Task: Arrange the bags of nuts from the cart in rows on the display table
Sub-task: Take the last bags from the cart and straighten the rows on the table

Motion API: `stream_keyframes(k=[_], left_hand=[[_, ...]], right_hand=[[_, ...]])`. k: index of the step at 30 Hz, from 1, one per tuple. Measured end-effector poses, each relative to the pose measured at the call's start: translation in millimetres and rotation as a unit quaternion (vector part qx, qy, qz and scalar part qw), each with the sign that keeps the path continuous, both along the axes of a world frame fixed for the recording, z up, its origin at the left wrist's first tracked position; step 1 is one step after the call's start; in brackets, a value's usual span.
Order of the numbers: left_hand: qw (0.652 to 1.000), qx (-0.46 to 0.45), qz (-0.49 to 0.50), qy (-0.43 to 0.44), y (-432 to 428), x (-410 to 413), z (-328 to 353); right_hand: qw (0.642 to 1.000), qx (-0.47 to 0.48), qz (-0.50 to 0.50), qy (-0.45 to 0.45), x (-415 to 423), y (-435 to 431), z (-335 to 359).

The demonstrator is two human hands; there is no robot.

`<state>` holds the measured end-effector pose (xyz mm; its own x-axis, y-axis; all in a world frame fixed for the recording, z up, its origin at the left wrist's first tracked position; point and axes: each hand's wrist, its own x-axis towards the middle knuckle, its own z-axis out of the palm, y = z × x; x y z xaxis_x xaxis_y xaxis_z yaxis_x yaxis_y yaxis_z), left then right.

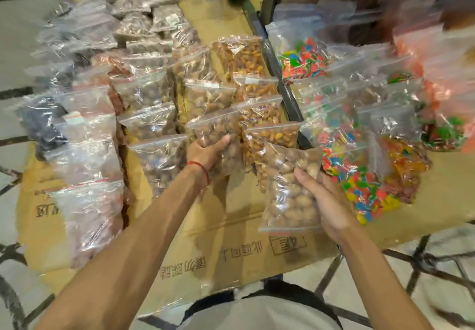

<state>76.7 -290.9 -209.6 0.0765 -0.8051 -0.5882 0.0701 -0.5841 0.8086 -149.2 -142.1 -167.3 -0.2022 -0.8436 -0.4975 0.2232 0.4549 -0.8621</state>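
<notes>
Clear nut bag (pixel 288 190), in right grip (pixel 327 202)

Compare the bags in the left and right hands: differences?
Contents: left-hand bag darker brown nuts, right-hand bag paler, rounder ones. Pose: left-hand bag sits in a row among neighbours, zip edge away from the person; right-hand bag is over bare cardboard, zip edge toward the person. Shared: clear zip bags, gripped by left hand and right hand.
</notes>
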Motion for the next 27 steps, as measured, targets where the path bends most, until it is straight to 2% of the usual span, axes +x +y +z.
stream_keyframes(k=[4, 8, 10, 14, 20, 27], left_hand=[[1.0, -0.016, 0.026, -0.006, -14, 3, -14], [0.99, -0.036, 0.059, -0.119, -12, -3, -23], [0.986, -0.037, 0.065, -0.146, -11, -5, -27], [0.993, -0.036, 0.108, -0.04, -10, -5, -30], [0.992, -0.041, 0.117, 0.039, -10, -7, -25], [0.994, -0.016, 0.104, 0.025, -14, -5, -22]], right_hand=[[1.0, -0.003, -0.018, 0.01, 3, 4, -1], [1.0, -0.004, -0.025, 0.004, 6, 10, -6], [1.0, -0.002, -0.029, -0.007, 8, 13, -6], [1.0, -0.003, -0.02, -0.022, 7, 14, -6], [1.0, 0.008, 0.0, -0.025, -2, 16, -9], [0.999, 0.02, 0.006, -0.028, -10, 17, -15]])
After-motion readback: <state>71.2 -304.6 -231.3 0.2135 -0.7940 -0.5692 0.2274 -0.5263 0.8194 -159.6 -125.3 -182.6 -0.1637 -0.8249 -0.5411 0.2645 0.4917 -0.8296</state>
